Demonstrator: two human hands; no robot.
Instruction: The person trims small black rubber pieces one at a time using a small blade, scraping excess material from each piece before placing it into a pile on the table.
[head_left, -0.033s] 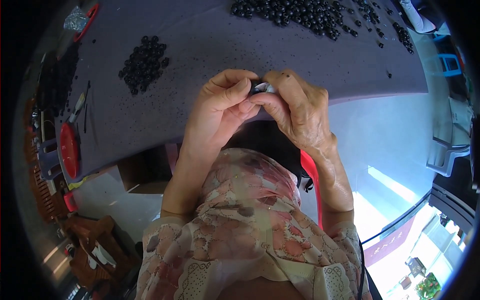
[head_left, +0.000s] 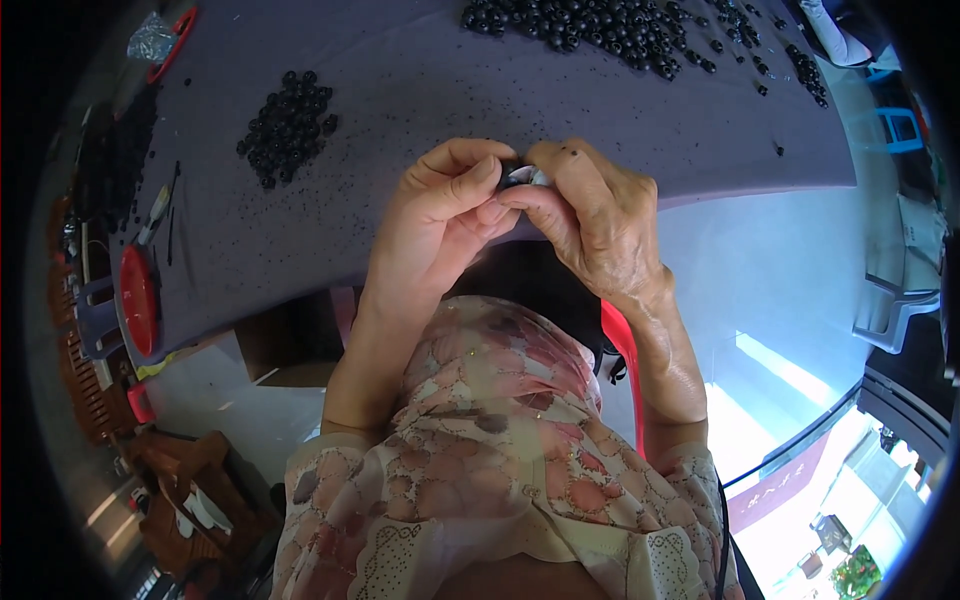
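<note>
In front of my chest, my left hand [head_left: 450, 195] pinches a small round black bead [head_left: 507, 174] between thumb and fingers. My right hand [head_left: 595, 205] meets it there, its thumb and forefinger closed on a small shiny silvery piece [head_left: 527, 174] held against the bead. Fingers cover most of that piece, so its kind cannot be made out. Beyond my left hand, a small pile of black beads [head_left: 288, 130] lies on the grey-covered table [head_left: 400, 60].
A large spread of black beads [head_left: 600, 30] covers the table's far right. At the left edge are a red dish [head_left: 138, 300], a brush [head_left: 157, 212] and dark sticks. Clear plastic wrap [head_left: 152, 40] sits far left. Black crumbs dot the cloth. A blue stool [head_left: 900, 130] stands at right.
</note>
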